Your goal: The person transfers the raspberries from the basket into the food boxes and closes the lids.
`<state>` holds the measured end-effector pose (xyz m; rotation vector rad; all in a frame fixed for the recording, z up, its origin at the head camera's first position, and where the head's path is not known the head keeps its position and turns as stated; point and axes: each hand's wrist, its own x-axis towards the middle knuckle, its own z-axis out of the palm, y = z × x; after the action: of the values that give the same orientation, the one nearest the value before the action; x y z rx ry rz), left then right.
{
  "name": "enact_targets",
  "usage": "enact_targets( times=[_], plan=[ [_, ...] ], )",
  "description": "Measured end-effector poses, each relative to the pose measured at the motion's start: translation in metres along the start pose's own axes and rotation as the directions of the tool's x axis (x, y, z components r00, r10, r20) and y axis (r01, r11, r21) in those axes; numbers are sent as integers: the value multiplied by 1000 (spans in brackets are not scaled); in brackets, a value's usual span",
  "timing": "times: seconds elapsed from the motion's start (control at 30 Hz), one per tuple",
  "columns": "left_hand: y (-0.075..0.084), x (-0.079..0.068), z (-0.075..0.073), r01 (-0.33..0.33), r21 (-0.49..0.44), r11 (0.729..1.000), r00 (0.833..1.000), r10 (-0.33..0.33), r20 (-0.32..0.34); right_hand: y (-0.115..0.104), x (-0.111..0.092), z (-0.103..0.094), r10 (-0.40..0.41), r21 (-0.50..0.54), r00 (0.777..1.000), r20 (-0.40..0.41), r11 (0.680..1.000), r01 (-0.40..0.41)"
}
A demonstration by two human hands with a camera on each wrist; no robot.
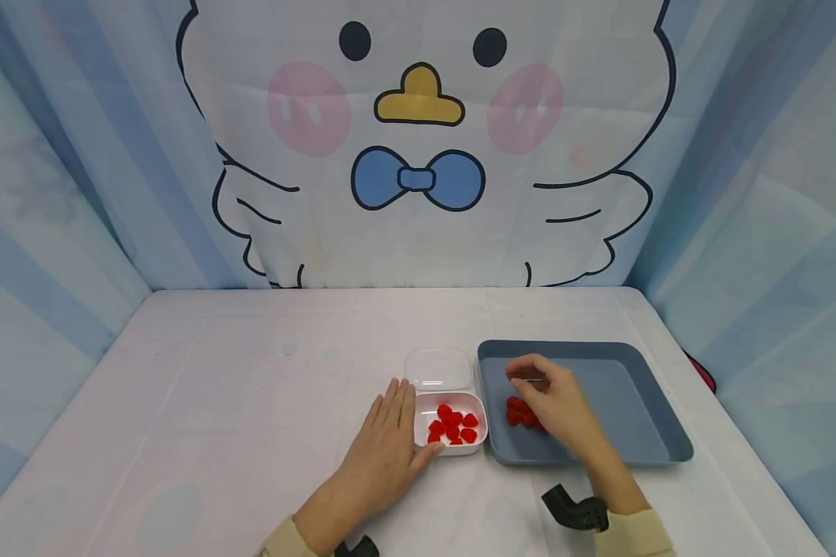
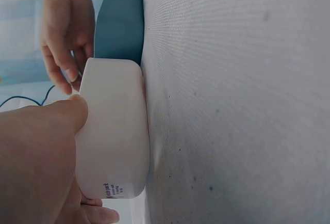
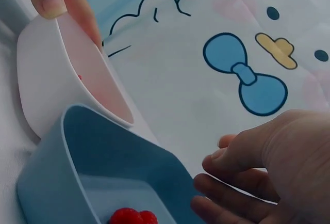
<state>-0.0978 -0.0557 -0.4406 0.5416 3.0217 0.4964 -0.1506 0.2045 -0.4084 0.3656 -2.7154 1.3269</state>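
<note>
My left hand (image 1: 383, 456) lies with straight fingers along the left side of a small white plastic box (image 1: 486, 433). Its thumb touches the box's near rim, as the left wrist view also shows. Inside the box are several small red lumps (image 1: 453, 418). Over the blue-grey tray (image 1: 620, 410) hovers my right hand (image 1: 553, 398), fingers loosely bent, with nothing visible between thumb and fingertips in the right wrist view (image 3: 247, 172). Beneath it, a cluster of red raspberry-like lumps (image 3: 129, 217) sits on the tray's left part, partly hidden by the hand in the head view.
Behind the box lies its clear lid (image 1: 439, 370), flipped back. The tray stands right beside the box on a white-covered table (image 1: 251, 387). A curtain with a cartoon bird (image 1: 418, 232) closes off the back, and blue curtains hang at both sides.
</note>
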Motion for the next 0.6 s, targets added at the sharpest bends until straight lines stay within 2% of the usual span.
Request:
enact_targets(
  times=[0.27, 0.6],
  plan=[
    [0, 0, 0, -2, 9, 1000, 1000, 2, 0, 9, -1, -8, 24, -19, 999, -34, 1000, -25],
    [1, 0, 0, -6, 12, 1000, 1000, 6, 1, 21, 1, 0, 39, -44, 999, 14, 998, -38]
  ],
)
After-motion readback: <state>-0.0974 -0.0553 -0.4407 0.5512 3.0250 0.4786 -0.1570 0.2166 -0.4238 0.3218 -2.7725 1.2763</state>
